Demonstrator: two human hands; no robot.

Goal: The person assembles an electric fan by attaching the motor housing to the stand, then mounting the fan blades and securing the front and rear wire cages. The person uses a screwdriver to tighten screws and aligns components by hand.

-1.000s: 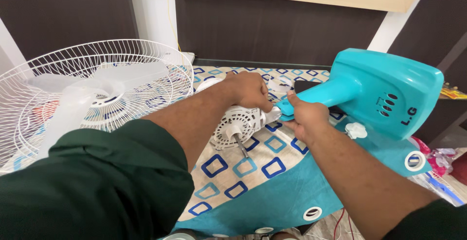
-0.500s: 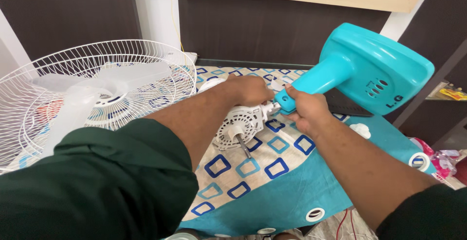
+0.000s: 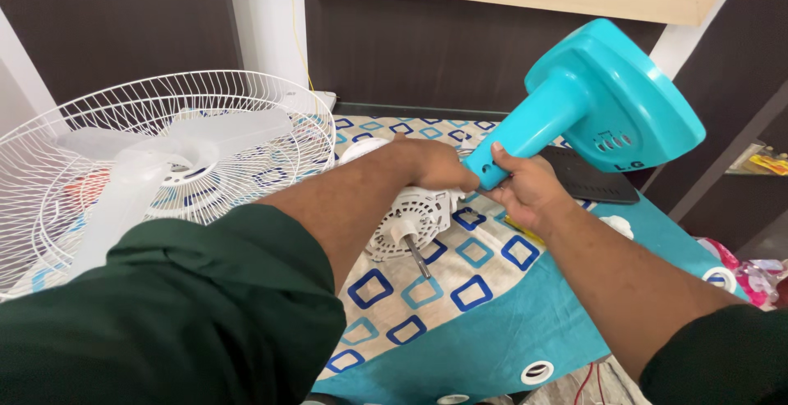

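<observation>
My right hand [image 3: 525, 188] grips the neck of a turquoise plastic fan base [image 3: 603, 101], which is lifted and tilted up to the right. My left hand [image 3: 431, 165] rests over the top of a white fan motor [image 3: 410, 223] lying on the patterned cloth, its metal shaft [image 3: 417, 256] pointing toward me. The neck's lower end meets the motor right under my two hands, and the joint itself is hidden by my fingers.
A white wire fan guard [image 3: 123, 126] with translucent blades [image 3: 131, 183] lies at the left. A black flat panel [image 3: 595, 183] lies behind the base. A white knob [image 3: 617, 226] sits on the blue-and-cream cloth [image 3: 460, 306]. Dark wall panels stand behind.
The turquoise base has swung upward and tilted further, its flat foot rising toward the upper right. My right hand moved up along with the neck; my left hand stayed on the motor.
</observation>
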